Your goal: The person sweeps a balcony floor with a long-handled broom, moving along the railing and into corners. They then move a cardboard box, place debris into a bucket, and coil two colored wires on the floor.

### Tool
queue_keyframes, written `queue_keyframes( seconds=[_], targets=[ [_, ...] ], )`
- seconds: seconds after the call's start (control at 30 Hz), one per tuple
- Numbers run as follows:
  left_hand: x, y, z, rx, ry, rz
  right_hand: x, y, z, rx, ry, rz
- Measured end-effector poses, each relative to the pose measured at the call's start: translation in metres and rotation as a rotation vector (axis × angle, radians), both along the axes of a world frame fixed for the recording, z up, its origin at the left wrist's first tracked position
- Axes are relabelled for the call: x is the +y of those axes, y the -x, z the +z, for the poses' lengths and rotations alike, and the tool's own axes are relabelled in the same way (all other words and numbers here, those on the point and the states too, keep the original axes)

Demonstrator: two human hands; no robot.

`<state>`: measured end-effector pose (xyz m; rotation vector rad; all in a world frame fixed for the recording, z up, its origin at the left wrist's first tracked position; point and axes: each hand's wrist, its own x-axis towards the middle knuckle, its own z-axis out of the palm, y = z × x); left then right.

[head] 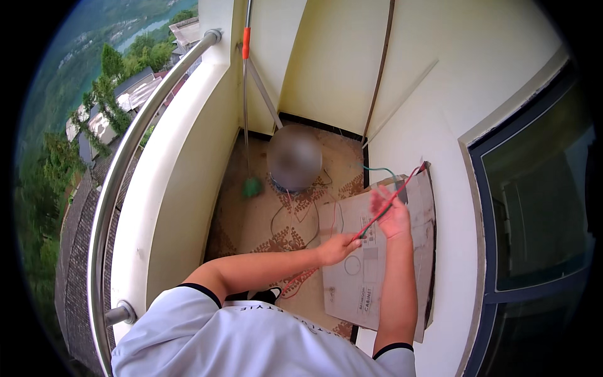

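Red and green electrical wires (409,180) come from the wall at the right and run down to my left hand (340,249), which grips them between thumb and fingers. My right hand (391,214) is beside the wires a little higher up, its blurred fingers spread and raised; the wires cross in front of its palm. A green wire (379,168) curves away to the left above that hand. Thin wires (318,221) lie looped over the patterned floor. A round blurred thing (294,158) is on the floor farther off, with wires near its base.
A flattened cardboard box (348,282) leans on the right wall. A green-headed broom or brush (252,187) and poles stand in the far corner. A metal railing (127,155) on a low wall bounds the left side. A dark-framed window (490,226) is at the right.
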<state>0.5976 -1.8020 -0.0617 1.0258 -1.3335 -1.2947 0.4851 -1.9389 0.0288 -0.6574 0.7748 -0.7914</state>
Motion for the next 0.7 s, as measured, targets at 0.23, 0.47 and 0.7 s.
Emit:
queue_keyframes(
  seconds=[0.23, 0.47, 0.7],
  targets=[
    [0.069, 0.028, -0.023, -0.524, -0.226, -0.215, -0.039, 0.044, 0.032, -0.117, 0.003, -0.103],
    [0.042, 0.012, -0.036, -0.948, -0.111, -0.366, -0.013, 0.039, 0.034, 0.542, 0.255, -0.166],
    [-0.013, -0.057, 0.091, -1.037, 0.692, 0.294, 0.052, 0.024, 0.012, 0.955, 0.336, 0.272]
  ],
)
